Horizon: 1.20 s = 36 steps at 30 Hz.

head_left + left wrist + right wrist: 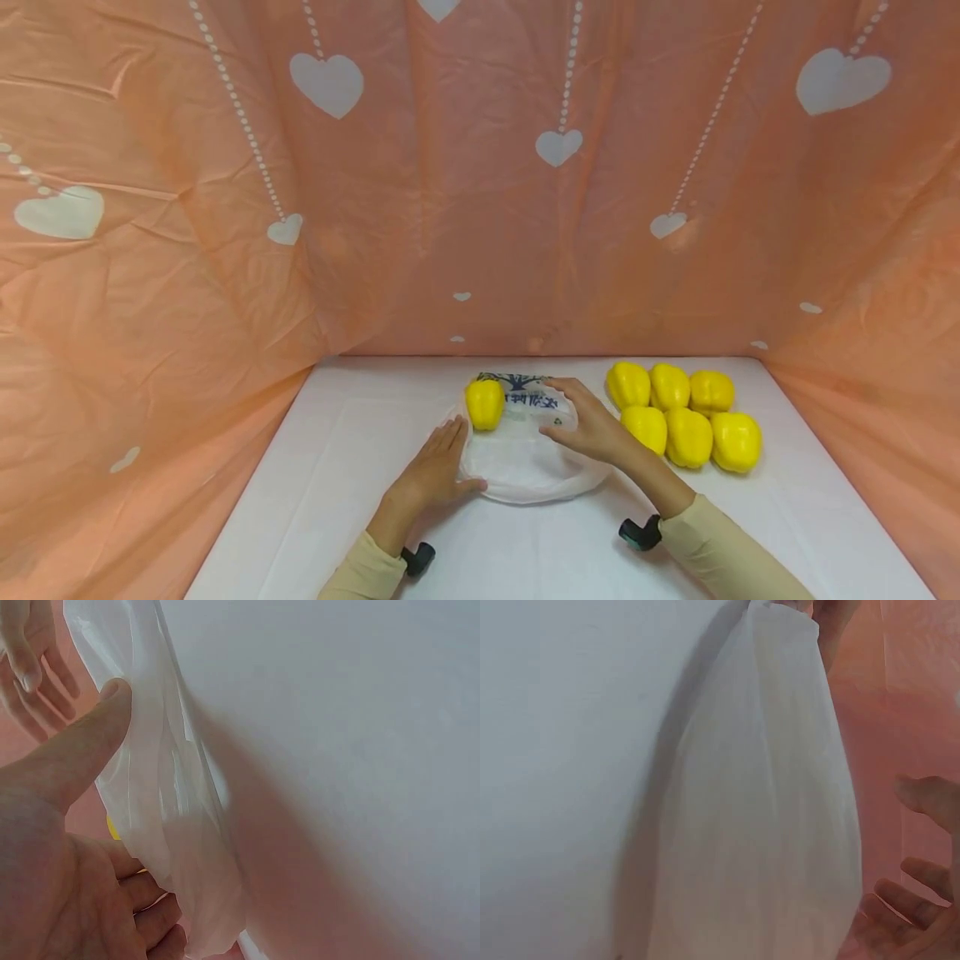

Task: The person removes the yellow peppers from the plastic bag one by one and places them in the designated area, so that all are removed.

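A white plastic bag (517, 467) with dark printing stands with its mouth spread on the table. One yellow bell pepper (485, 406) lies at the bag's back left, within its mouth. My left hand (435, 471) touches the bag's left side, fingers extended and thumb apart along the rim. In the left wrist view the thumb (112, 694) rests against the thin plastic (161, 750). My right hand (585, 421) hovers at the bag's right side, fingers and thumb spread and holding nothing. The right wrist view shows that hand (922, 900) apart from the bag wall (765, 810).
Several yellow bell peppers (689, 437) sit in two rows on the right of the white table (300, 500), behind and beside my right forearm. An orange curtain (465, 208) with white hearts surrounds the table's back and sides.
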Each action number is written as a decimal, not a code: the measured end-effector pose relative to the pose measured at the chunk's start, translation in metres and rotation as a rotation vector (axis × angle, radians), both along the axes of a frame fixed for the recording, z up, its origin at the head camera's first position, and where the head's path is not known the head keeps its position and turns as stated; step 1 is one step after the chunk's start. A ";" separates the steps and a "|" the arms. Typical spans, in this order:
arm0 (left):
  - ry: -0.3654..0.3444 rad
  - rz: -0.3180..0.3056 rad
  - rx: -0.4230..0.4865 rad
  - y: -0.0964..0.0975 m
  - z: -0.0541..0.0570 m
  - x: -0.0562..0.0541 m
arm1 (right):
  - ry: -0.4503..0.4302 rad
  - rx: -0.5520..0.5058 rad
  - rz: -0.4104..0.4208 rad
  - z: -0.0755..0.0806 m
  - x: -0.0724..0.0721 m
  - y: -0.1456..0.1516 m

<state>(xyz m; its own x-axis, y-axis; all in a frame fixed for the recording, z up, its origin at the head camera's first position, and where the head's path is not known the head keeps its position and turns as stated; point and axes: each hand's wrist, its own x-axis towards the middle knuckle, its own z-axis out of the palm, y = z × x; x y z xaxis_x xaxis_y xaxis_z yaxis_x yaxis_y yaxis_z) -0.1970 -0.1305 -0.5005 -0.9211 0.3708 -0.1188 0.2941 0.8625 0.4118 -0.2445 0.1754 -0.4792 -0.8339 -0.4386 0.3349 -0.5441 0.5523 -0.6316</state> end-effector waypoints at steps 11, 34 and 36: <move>0.013 -0.015 -0.006 0.000 0.001 -0.001 | -0.054 0.012 0.041 -0.001 -0.021 -0.035; 0.044 -0.053 0.012 -0.002 -0.002 0.001 | -0.064 0.110 0.014 -0.019 -0.039 -0.080; 0.047 -0.055 0.015 -0.002 -0.002 0.000 | -0.066 0.122 0.011 -0.019 -0.040 -0.082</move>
